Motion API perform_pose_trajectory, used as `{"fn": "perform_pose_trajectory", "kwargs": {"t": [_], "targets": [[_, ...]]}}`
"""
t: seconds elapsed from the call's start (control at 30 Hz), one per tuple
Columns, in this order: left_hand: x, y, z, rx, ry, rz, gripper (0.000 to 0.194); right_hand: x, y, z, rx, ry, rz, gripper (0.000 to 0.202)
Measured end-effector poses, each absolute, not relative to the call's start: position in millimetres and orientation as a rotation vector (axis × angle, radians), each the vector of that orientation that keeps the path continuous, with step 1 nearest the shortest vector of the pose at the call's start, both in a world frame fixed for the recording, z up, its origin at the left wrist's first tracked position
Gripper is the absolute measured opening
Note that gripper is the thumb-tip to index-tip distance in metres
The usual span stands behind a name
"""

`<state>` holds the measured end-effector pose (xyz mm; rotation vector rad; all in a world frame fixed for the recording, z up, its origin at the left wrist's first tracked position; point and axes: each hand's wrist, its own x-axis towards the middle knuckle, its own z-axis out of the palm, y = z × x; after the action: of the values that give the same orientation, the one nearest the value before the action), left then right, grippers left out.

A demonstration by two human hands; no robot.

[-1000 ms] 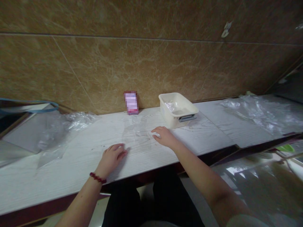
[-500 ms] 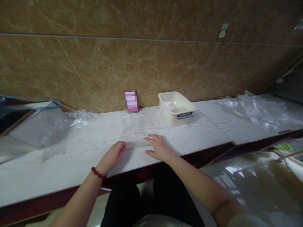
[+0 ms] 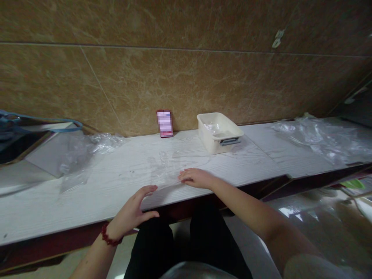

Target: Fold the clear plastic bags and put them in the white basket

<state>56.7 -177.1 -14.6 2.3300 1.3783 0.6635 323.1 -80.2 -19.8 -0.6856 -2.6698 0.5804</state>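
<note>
A clear plastic bag (image 3: 166, 167) lies flat on the white wood-grain counter in front of me, its outline faint. My right hand (image 3: 196, 178) is at the bag's near right corner, thumb and fingers drawn together on the film. Over the counter's front edge, my left hand (image 3: 138, 207) is open, thumb spread wide from the fingers and nothing between them. Its fingertips are close to the bag's near left corner. A dark red bead bracelet (image 3: 109, 235) circles the left wrist.
A cream plastic bin (image 3: 213, 145) with a grey handle holds clear film. A phone (image 3: 165, 124) leans against the tiled wall. Crumpled clear plastic (image 3: 322, 137) lies at the right; more plastic (image 3: 77, 159) lies at the left beside a white box (image 3: 48, 155).
My left hand has pulled back toward me and opened, its thumb now spread. The right hand's fingers have come together at the bag's corner. The view has shifted slightly.
</note>
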Motion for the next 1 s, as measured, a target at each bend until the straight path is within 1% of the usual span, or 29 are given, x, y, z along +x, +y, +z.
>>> {"fn": "perform_pose_trajectory", "kwargs": {"t": [0.03, 0.07, 0.17, 0.23, 0.3, 0.37, 0.53, 0.67, 0.83, 1.0], "targets": [[56, -178, -19, 2.370, 1.398, 0.692, 0.054, 324, -84, -21, -0.675, -2.658, 0.595, 0.025], [56, -178, -24, 2.397, 1.435, 0.727, 0.049, 326, -89, -22, -0.670, -2.646, 0.613, 0.025], [57, -173, -30, 2.403, 1.508, 0.782, 0.022, 331, -101, -24, -0.691, -2.614, 0.690, 0.027], [58, -167, -27, 2.343, 1.473, 0.765, 0.015, 331, -104, -23, -0.718, -2.577, 0.735, 0.027], [61, -159, -20, 2.223, 1.453, 0.766, 0.015, 327, -103, -20, -0.776, -2.493, 0.745, 0.025], [65, -147, -13, 2.066, 1.490, 0.803, 0.019, 320, -96, -17, -0.894, -2.363, 0.721, 0.022], [77, -107, -9, 1.679, 1.754, 0.986, 0.033, 297, -63, -10, -1.373, -2.072, 0.671, 0.015], [82, -76, -17, 1.475, 1.857, 1.038, 0.031, 285, -40, -5, -1.672, -1.978, 0.662, 0.020], [77, -54, -20, 1.404, 1.938, 1.060, 0.028, 275, -23, -3, -1.781, -1.938, 0.658, 0.024], [72, -49, -14, 1.518, 1.909, 1.054, 0.027, 270, -16, -3, -1.818, -1.940, 0.638, 0.022]]}}
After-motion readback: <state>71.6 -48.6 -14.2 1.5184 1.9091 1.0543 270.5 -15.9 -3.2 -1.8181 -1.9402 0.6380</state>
